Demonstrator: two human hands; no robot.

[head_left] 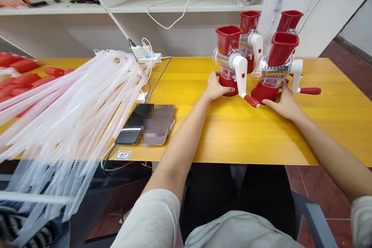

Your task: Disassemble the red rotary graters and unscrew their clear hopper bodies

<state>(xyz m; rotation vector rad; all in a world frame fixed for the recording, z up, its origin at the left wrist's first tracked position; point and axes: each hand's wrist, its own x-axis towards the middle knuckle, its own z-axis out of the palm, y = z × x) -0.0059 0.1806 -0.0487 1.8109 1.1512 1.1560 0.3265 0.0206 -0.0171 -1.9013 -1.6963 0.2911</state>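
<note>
Several red-and-clear rotary graters with white crank handles stand on the yellow table at the back right. My left hand is wrapped round the red base of the front left grater. Beside it, my right hand grips the base of the front right grater, which leans a little to the left. Two more graters stand behind them, close to the wall.
A big sheaf of translucent plastic bags lies across the left of the table. A phone and a second device lie near the front edge. Red parts sit far left. A power strip and cables lie at the back.
</note>
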